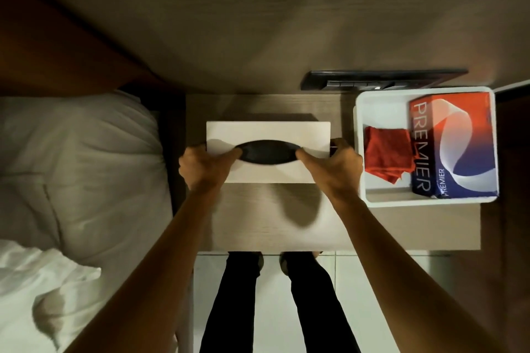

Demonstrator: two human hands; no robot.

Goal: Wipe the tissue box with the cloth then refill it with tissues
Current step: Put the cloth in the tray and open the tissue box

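The task looks barely begun: the red cloth (388, 152) lies untouched in the white bin (430, 202) at the right of the table (372, 226), beside the Premier tissue pack (456, 146), and the dark slot of the white tissue box (268, 135) shows no tissue. The box sits mid-table, with the left hand (206, 165) and right hand (334, 165) clasping its two ends, thumbs hooked into the slot, forearms reaching in from the near edge.
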